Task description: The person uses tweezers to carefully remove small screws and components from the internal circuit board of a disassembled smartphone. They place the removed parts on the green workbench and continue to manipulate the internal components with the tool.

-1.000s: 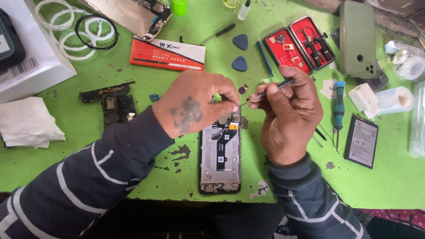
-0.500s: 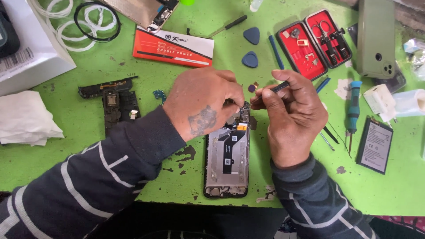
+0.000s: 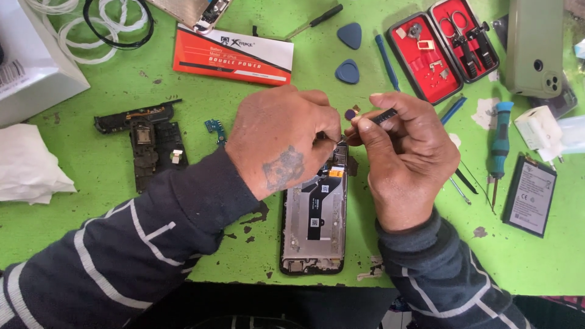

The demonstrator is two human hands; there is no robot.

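Phone stripped, work at its top end

Opened phone lies on the green table, battery out. Left hand pinches its upper edge; right hand grips a thin dark tool. Reassembly looks far off.

Green table w/ chipped paint is carrying everything. Opened phone frame is lying near front edge, centre. Black phone parts and white cloth are sitting toward left edge. Orange-white box, 2 blue picks and red tool case are lying along back edge. Battery and blue screwdriver are resting by right edge.
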